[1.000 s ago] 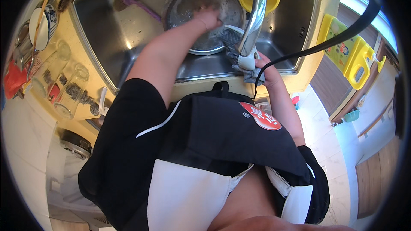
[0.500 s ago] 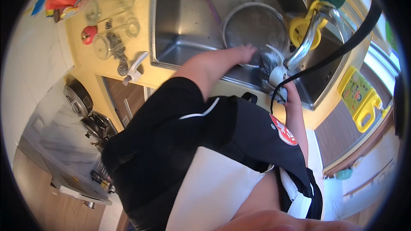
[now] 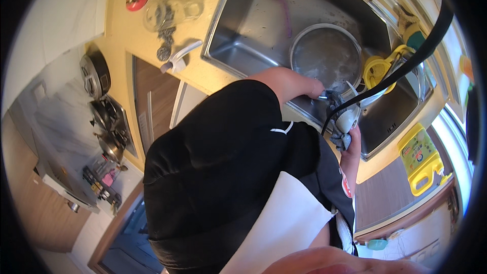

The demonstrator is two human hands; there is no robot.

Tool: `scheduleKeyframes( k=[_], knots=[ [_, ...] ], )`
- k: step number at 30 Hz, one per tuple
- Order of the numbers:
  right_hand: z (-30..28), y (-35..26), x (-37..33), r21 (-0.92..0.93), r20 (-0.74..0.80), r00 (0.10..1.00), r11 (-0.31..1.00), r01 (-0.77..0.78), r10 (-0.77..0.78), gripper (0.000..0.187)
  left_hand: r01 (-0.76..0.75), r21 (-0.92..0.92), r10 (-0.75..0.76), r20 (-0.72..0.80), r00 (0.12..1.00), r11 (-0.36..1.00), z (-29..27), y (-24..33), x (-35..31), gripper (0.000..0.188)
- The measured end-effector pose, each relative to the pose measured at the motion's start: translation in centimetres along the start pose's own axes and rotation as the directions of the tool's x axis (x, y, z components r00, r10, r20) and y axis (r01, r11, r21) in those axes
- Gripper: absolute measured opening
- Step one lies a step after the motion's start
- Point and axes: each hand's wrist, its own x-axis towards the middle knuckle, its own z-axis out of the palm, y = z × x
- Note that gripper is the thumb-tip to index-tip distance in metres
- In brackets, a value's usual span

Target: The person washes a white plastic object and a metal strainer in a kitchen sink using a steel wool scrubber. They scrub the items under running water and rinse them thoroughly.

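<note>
The right hand (image 3: 351, 139) closes around a grey cloth (image 3: 343, 141) at the sink's (image 3: 238, 35) near rim. Just beyond, the left hand (image 3: 315, 90) reaches down toward the cloth's upper end; its grip cannot be told. Farther in sits a round steel pan (image 3: 325, 53).

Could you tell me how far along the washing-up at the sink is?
Done: glass jars sit on the counter. In hand: both hands work at the sink edge, the left hand by the round pan, the right hand holding a grey cloth. Left: the pan, a brush.
</note>
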Motion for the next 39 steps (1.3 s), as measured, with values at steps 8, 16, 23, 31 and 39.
scheduleKeyframes(
  k=[8,16,23,31,39],
  knots=[
    [2.4,-1.1,-0.2,-0.118,0.088,0.996,0.993,0.004,0.006,0.047,-0.054,-0.781,-0.209,-0.233,0.950,0.623,-3.9,3.1,-8.0,0.050],
    [4.2,-0.5,-0.6,0.151,0.210,0.977,0.986,-0.070,0.037,0.045,-0.203,-0.929,0.074,-0.236,0.969,-0.310,-6.5,9.1,-15.6,0.059],
    [6.6,1.3,0.2,0.066,0.285,0.952,0.993,0.093,-0.108,0.037,-0.553,-0.827,-0.349,-0.551,0.758,0.105,-5.2,12.5,-19.5,0.050],
    [9.9,2.1,-5.1,0.078,0.243,0.961,0.990,0.121,-0.136,0.032,-0.500,-0.865,-0.482,-0.420,0.769,-0.043,-5.1,15.4,-20.5,0.033],
    [10.0,1.4,-6.1,0.028,0.243,0.961,0.991,0.128,-0.131,0.030,-0.446,-0.895,-0.395,-0.412,0.821,0.004,-4.9,13.6,-19.1,0.034]
  ],
)
